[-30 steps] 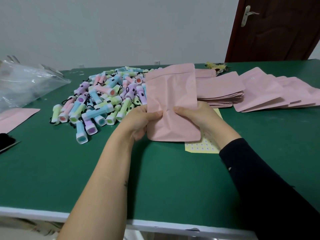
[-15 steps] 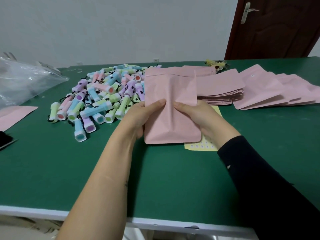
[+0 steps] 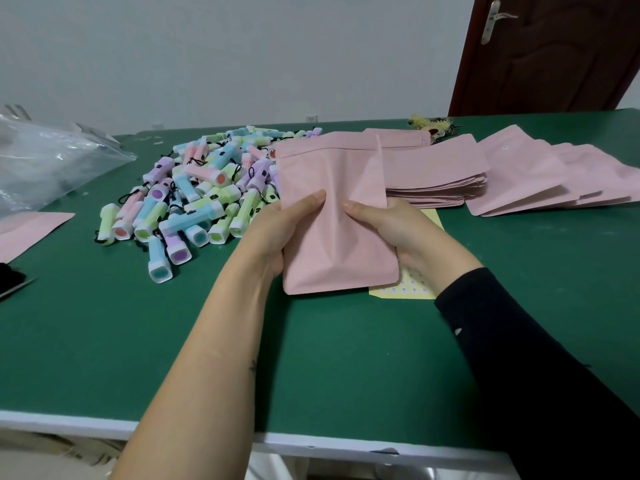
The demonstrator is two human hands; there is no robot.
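Observation:
I hold one pink pouch (image 3: 332, 188) up over the middle of the green table (image 3: 104, 341). My left hand (image 3: 280, 230) grips its left edge, thumb on the front. My right hand (image 3: 388, 223) grips its right edge, thumb pressing the front, and the pouch's right side bends forward in a crease. Behind it to the left lies a pile of pastel toy flashlights (image 3: 194, 199). A stack of flat pink pouches (image 3: 436, 171) lies right behind the held one.
More pink pouches (image 3: 540, 181) fan out at the right. A yellow sticker sheet (image 3: 405, 289) lies under my right hand. A clear plastic bag (image 3: 45, 161) and one pink pouch (image 3: 24, 230) sit at the left. The table's white front edge (image 3: 69, 422) is near me.
The pouch has dropped a little and tilted toward me, and its right side has folded forward between my thumbs. Both hands keep their grip.

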